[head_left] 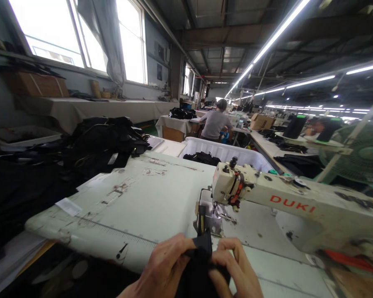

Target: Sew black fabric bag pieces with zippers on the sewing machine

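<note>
A black fabric piece (199, 273) is between my two hands at the front edge of the sewing table. My left hand (168, 265) pinches its folded upper edge from the left. On the right side, my right hand (234, 267) has its fingers bent against the same fabric. A narrow black strip with a yellowish line (202, 219) extends from the fabric toward the sewing machine (267, 198), just left of its needle area. The fabric's lower part runs out of view.
Dark garments (102, 145) are heaped at the left. A white label (69, 206) lies on the pale tabletop (149, 194). Behind the machine stands a white bin (236, 153) holding black fabric. Farther back, a person (216, 122) sits at another table. A fan (366, 153) is at the right.
</note>
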The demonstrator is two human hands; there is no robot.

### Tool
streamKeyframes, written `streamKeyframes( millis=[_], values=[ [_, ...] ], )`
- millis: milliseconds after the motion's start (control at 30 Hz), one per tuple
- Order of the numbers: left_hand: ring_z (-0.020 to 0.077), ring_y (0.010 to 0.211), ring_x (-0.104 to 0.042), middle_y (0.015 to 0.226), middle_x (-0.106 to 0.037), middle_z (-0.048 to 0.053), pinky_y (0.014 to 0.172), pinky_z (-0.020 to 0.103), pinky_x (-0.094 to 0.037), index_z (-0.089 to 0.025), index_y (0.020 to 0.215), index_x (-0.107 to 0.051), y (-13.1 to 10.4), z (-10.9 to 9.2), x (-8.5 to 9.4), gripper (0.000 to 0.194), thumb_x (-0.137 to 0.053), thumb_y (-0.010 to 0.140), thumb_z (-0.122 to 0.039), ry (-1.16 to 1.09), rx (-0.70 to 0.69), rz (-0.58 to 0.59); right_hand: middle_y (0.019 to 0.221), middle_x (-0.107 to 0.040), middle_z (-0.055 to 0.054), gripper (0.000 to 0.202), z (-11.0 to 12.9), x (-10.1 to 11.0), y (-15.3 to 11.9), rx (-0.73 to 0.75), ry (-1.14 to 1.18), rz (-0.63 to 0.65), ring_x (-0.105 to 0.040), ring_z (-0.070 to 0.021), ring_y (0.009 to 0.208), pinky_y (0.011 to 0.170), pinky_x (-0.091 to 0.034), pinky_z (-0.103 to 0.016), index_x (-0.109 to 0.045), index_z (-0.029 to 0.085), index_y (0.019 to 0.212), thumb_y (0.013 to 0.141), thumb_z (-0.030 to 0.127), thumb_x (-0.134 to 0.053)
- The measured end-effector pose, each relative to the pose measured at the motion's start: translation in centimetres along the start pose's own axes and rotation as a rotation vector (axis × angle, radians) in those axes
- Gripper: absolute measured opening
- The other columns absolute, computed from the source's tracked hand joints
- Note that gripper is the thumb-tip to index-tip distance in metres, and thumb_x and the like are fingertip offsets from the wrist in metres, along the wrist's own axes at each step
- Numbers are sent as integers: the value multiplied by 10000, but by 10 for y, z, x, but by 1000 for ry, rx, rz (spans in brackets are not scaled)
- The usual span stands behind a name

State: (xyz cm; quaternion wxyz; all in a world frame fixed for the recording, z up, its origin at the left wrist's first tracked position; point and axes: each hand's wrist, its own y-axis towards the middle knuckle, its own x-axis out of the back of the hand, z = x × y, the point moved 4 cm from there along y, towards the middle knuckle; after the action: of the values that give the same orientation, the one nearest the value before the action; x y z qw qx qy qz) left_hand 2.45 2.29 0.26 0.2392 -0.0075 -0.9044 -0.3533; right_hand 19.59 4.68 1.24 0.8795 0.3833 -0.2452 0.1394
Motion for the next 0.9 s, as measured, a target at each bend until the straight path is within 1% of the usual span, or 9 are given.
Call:
streamKeyframes(
  millis=[67, 133, 267, 367, 433, 533, 633, 733, 900],
  values=[
    [141, 632, -578, 739, -596, -1, 632, 193, -482, -231, 987, -565, -4, -1, -4, 179, -392, 986, -183, 34, 44, -18, 911, -556, -29, 129, 0, -5, -2, -21, 35, -28, -601, -173, 797, 688, -506, -232, -535, 243, 864, 907, 341, -607],
    [169, 762, -625, 862, -648, 24, 732, 217, -511, -240, 1047, -576, -11, 0, -5, 141, -473, 976, -305, 1, 174, -47, 831, -555, 0, 155, -2, -8, -3, -47, 68, -49, -587, -149, 731, 658, -490, -219, -486, 241, 821, 903, 293, -606],
    [250, 1117, -570, 1169, -653, 70, 966, 289, -463, -221, 1172, -630, -25, 6, 1, 479, -434, 948, -596, -238, 504, -63, 774, -603, 21, 158, -6, -5, -2, -57, 133, -22, -616, -126, 699, 668, -499, -193, -469, 237, 809, 911, 202, -585],
    [231, 1040, -583, 1065, -672, 49, 902, 286, -482, -196, 1035, -685, -24, 12, 6, 478, -378, 987, -560, -464, 747, 31, 801, -663, 18, 187, -3, 0, 4, -24, 197, 76, -656, -122, 706, 673, -518, -173, -486, 235, 796, 897, 234, -644],
    [212, 967, -583, 981, -653, 34, 841, 274, -485, -185, 982, -679, -16, 13, 10, 407, -439, 982, -514, -555, 794, 112, 804, -685, 17, 199, 0, 5, 9, -9, 234, 105, -670, -119, 704, 668, -522, -167, -492, 235, 785, 917, 282, -633],
    [178, 871, -563, 897, -589, 15, 774, 242, -462, -188, 973, -665, -2, 8, 15, 339, -500, 964, -484, -550, 666, 258, 840, -713, 7, 212, 4, 9, 17, -5, 276, 150, -686, -123, 726, 682, -531, -175, -506, 236, 779, 954, 328, -583],
    [168, 807, -545, 859, -557, 27, 716, 234, -446, -180, 942, -646, 6, 4, 18, 315, -519, 954, -467, -440, 460, 284, 912, -725, -3, 173, 4, 11, 20, -14, 301, 198, -694, -130, 791, 724, -535, -183, -528, 239, 806, 966, 299, -560],
    [168, 784, -545, 820, -545, 30, 714, 248, -453, -186, 865, -613, 6, 3, 18, 245, -524, 963, -392, -324, 340, 141, 927, -721, 18, 90, 0, 11, 15, -26, 268, 158, -695, -126, 826, 759, -525, -166, -550, 251, 866, 924, 254, -620],
    [201, 951, -607, 944, -595, 49, 829, 303, -500, -222, 902, -606, 4, -9, 16, 82, -559, 958, -259, -236, 188, -112, 946, -709, 4, 350, -6, -2, 3, -84, 178, 14, -694, -176, 853, 769, -533, -190, -594, 255, 999, 738, 317, -819]
  ],
)
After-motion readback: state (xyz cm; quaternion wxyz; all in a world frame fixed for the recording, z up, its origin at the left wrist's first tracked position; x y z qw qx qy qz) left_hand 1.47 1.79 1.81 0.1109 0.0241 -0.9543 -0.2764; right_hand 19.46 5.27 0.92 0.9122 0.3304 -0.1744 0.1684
